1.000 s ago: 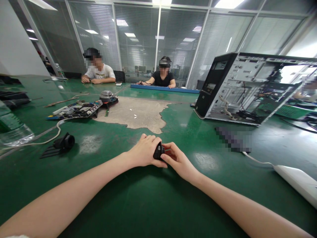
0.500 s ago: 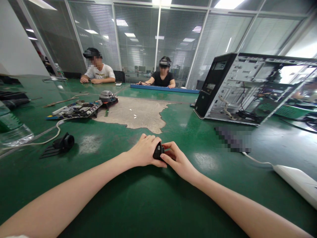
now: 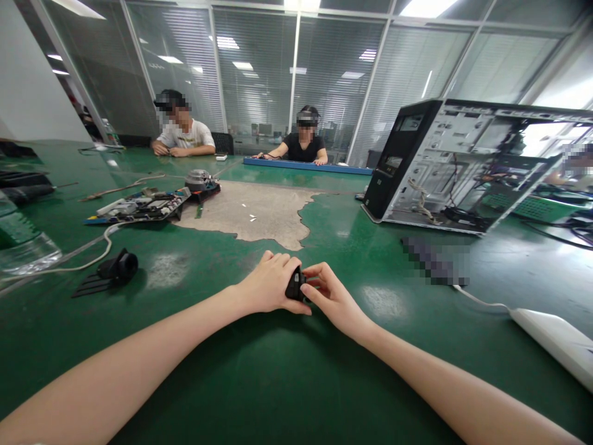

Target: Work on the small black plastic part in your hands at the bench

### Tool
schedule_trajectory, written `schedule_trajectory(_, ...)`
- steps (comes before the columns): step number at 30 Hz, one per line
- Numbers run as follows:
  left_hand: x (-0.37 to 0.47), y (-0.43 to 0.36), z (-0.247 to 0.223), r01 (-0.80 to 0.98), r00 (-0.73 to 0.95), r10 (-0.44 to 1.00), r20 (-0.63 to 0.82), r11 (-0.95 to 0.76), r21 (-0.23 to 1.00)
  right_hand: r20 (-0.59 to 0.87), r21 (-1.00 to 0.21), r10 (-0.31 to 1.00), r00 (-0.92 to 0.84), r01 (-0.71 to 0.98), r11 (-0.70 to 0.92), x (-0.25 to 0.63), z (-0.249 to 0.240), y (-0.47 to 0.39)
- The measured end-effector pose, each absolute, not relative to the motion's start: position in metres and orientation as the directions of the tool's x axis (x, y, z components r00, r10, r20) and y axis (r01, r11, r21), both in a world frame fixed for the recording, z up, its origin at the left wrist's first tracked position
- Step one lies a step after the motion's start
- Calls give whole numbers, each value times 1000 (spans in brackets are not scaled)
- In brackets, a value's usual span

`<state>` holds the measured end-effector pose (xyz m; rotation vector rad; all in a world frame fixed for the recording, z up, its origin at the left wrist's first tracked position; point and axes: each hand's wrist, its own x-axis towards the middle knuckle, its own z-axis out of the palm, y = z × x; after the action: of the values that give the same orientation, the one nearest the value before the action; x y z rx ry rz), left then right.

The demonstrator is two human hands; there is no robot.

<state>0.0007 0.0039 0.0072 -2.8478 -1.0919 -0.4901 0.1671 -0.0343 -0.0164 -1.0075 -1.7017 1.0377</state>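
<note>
Black piece [image 3: 293,287], one, small: positioned at the centre, just above the bench [image 3: 278,383] or resting on it, which cannot be told; much of it hidden by fingers.

Left hand [image 3: 272,282]: grip wrapped over the black piece from the left, thumb along the near side; position practically unchanged from half a second ago.

Right hand [image 3: 331,295]: grip narrow, thumb and bent fingers holding the right end of the black piece. Changed: the index finger arches slightly higher than in the earlier frame, and the thumb tip sits a touch higher.

Left section, beyond the left forearm: black holder [image 3: 124,264] with round end and flat slats; pale cable [image 3: 109,246]; circuit board [image 3: 152,206]; fan [image 3: 202,180] just beside the board. All lie as before, save a very slight leftward shift of the whole view.

Right section: computer case [image 3: 401,164], side off, insides showing; white power strip [image 3: 553,346], near the right edge. Both unmoved.

Far side: two seated people, in white [image 3: 193,135] and black [image 3: 303,148] shirts, postures much the same.
</note>
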Motion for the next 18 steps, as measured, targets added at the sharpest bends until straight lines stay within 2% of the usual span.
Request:
schedule_trajectory(4,1,4,7,659,700,642,313,-750,63,273,-906,911,-308,237,351,168,-14,-37)
schedule_trajectory(10,0,5,5,648,703,626,336,-760,61,399,-835,861,-317,261,483,168,-14,-42)
schedule_trajectory(18,0,5,6,655,703,641,308,-752,72,306,-888,917,-256,270,371,165,-14,-39)
